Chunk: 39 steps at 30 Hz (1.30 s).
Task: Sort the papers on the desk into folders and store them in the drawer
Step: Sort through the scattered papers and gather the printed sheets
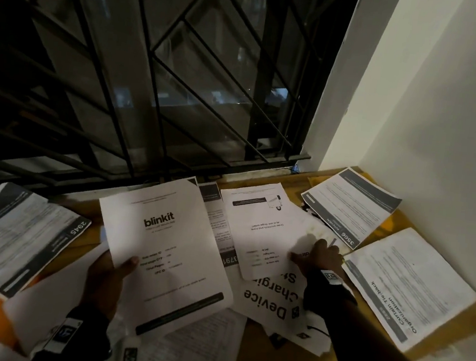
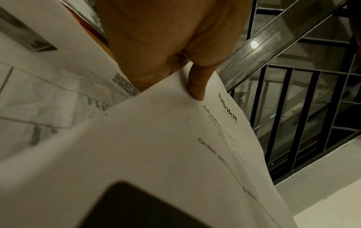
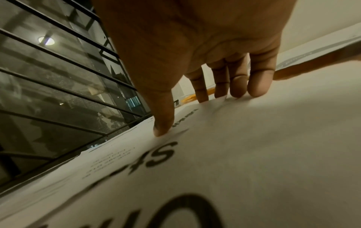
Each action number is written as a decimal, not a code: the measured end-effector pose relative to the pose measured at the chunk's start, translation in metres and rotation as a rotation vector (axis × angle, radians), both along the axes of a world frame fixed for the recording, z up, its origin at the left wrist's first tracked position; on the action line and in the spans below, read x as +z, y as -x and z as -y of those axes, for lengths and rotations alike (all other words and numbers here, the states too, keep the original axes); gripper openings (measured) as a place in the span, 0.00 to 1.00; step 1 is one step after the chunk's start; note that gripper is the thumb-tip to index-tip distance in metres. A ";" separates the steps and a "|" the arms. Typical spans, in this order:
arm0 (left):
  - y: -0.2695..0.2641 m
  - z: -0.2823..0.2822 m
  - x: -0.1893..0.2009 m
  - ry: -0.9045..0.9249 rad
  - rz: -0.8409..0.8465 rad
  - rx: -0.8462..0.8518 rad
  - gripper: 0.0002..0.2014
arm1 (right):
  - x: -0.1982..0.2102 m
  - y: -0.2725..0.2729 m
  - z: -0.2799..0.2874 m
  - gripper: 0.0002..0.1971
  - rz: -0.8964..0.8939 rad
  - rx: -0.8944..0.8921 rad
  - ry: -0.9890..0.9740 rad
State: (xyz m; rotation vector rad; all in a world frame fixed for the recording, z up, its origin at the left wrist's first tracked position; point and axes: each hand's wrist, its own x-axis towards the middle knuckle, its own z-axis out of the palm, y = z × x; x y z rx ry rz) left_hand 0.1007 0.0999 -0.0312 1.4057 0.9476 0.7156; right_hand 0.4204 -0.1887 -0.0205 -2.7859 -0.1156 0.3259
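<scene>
Left grip (image 1: pixel 104 276) pinches white printed "blinkit" sheet (image 1: pixel 165 249) by its lower left edge, raised above wooden surface (image 1: pixel 298 183). Right grip (image 1: pixel 321 256), fingers spread, presses white upside-down printed sheet (image 1: pixel 264 230) lying among scattered papers near centre.

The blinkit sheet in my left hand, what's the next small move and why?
Probably pinch up the sheet under your right hand and stack it with the blinkit sheet held in your left hand: its layout looks the same, and your fingertips already rest on paper.
</scene>
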 end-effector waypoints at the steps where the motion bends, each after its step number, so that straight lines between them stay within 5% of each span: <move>1: -0.001 0.000 0.001 0.003 -0.001 0.003 0.15 | 0.000 0.000 -0.001 0.45 -0.010 -0.001 -0.004; 5: -0.003 -0.001 0.007 -0.014 -0.015 0.014 0.14 | 0.002 0.000 -0.005 0.40 -0.033 -0.022 -0.013; 9: -0.001 -0.003 0.009 -0.021 0.019 0.020 0.17 | 0.009 -0.002 -0.004 0.20 0.024 -0.026 -0.074; 17: -0.004 -0.014 0.003 -0.001 -0.036 0.006 0.12 | 0.018 0.028 0.014 0.07 -0.332 -0.451 -0.824; 22: -0.007 -0.011 -0.002 0.025 -0.003 -0.013 0.16 | 0.024 0.088 0.028 0.05 -0.496 -0.526 -0.942; 27: -0.003 -0.012 -0.005 0.036 -0.034 -0.062 0.18 | 0.008 0.114 0.043 0.13 -0.351 -0.305 -0.498; 31: 0.007 -0.020 -0.005 0.009 -0.054 -0.068 0.16 | 0.022 0.107 0.045 0.10 -0.006 -0.044 -0.117; 34: 0.017 -0.022 0.002 0.019 0.002 -0.022 0.20 | 0.043 0.090 0.014 0.06 0.126 0.381 -0.059; 39: 0.034 -0.031 0.001 0.017 -0.033 0.064 0.20 | 0.057 0.069 -0.071 0.27 0.105 1.131 0.312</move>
